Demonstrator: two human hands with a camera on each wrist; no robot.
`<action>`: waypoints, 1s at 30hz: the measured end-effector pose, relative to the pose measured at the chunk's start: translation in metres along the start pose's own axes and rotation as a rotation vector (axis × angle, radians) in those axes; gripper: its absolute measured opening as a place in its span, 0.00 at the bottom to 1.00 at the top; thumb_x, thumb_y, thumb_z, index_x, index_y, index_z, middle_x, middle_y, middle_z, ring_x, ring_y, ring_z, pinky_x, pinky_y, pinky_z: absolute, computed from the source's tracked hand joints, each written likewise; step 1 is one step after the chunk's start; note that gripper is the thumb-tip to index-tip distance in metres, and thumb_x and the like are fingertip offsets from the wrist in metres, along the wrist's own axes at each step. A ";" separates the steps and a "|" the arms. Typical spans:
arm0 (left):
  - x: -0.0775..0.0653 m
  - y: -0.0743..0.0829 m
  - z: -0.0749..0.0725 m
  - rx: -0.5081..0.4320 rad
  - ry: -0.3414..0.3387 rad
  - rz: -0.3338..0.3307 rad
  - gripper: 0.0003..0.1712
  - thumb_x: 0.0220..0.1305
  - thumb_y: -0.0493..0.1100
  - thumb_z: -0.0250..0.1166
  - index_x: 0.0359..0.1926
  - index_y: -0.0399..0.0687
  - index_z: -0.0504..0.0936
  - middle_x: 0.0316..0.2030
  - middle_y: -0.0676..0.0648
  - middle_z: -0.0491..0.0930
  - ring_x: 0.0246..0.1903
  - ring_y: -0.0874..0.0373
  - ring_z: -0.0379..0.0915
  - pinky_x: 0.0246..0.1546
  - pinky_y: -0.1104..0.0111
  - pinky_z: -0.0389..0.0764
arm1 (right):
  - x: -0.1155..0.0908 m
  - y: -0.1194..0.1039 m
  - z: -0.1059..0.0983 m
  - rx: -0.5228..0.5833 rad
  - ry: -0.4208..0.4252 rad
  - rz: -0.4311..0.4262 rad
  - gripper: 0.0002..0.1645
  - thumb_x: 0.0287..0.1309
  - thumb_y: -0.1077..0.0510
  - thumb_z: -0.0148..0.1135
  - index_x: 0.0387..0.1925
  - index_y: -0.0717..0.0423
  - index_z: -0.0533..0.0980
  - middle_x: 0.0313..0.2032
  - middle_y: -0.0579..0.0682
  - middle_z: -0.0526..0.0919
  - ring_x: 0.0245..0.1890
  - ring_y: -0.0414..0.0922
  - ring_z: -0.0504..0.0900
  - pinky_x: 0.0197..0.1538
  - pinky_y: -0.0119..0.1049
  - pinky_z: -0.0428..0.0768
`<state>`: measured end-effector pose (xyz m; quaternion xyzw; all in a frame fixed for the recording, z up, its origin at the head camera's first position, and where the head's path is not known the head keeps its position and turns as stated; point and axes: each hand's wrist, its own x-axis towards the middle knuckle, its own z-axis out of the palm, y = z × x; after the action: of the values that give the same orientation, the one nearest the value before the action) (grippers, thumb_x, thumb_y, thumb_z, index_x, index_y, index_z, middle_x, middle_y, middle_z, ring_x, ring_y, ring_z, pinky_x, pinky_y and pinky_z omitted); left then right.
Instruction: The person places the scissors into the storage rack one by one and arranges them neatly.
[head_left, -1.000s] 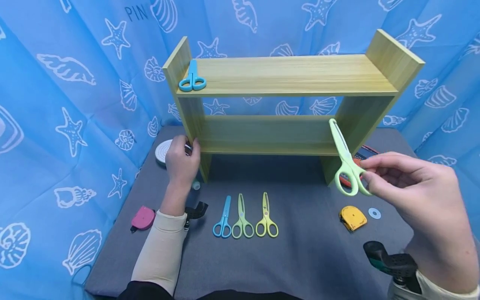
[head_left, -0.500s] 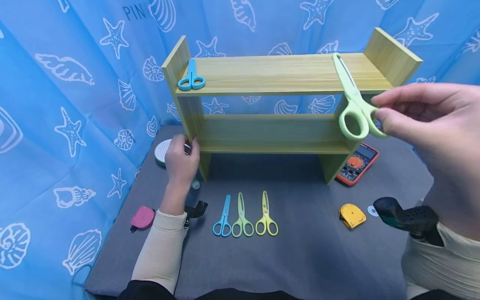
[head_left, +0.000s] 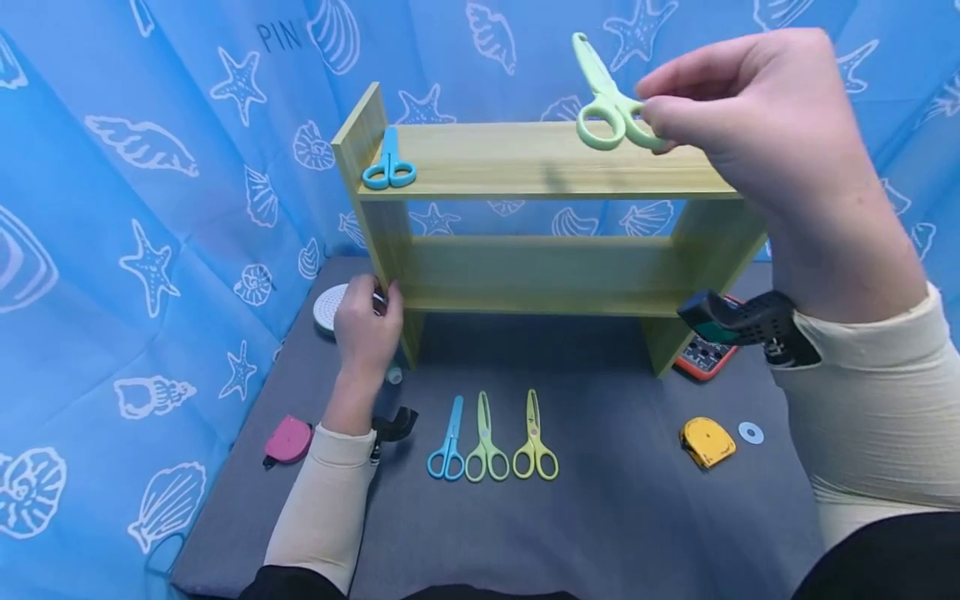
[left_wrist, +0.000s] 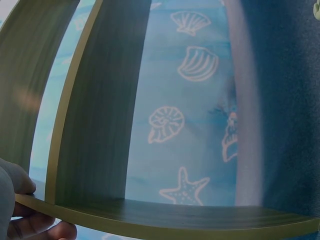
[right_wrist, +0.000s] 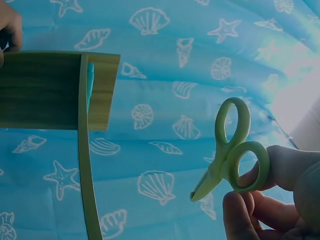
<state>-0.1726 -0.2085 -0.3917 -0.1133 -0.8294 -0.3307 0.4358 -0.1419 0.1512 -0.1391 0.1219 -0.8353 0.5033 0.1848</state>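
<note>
My right hand [head_left: 750, 108] pinches one finger loop of light green scissors [head_left: 611, 107], holding them above the top board of the wooden shelf [head_left: 525, 162]. In the right wrist view those scissors [right_wrist: 222, 160] hang in front of the curtain, loops up and blade end down. My left hand [head_left: 367, 321] grips the front edge of the shelf's left side panel, thumb on one face and fingers on the other in the left wrist view. Blue scissors [head_left: 389, 162] lie at the left end of the top board. Blue [head_left: 448, 442], green [head_left: 486, 442] and yellow scissors [head_left: 534, 442] lie in a row on the grey table.
A pink tape measure [head_left: 288, 440] lies at left, a yellow tape measure [head_left: 707, 442] and pale ring [head_left: 750, 432] at right. Behind the left hand is a white perforated round object [head_left: 327, 308]. A red-edged multimeter [head_left: 705, 357] sits beside the shelf's right leg.
My right hand has lifted the light green scissors from beside the shelf's right side, then moved left with them over the top board. My left hand keeps its grip on the side panel.
</note>
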 end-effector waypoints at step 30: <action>0.000 0.001 -0.002 0.010 -0.003 -0.009 0.10 0.70 0.39 0.63 0.35 0.34 0.77 0.29 0.38 0.76 0.24 0.46 0.75 0.24 0.60 0.77 | 0.077 -0.022 0.134 -0.235 -0.401 0.075 0.18 0.59 0.61 0.61 0.50 0.56 0.87 0.43 0.50 0.88 0.33 0.43 0.85 0.41 0.31 0.79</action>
<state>-0.1707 -0.2088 -0.3905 -0.1077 -0.8322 -0.3284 0.4336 -0.2283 0.0207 -0.1456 0.1657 -0.9122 0.3747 0.0093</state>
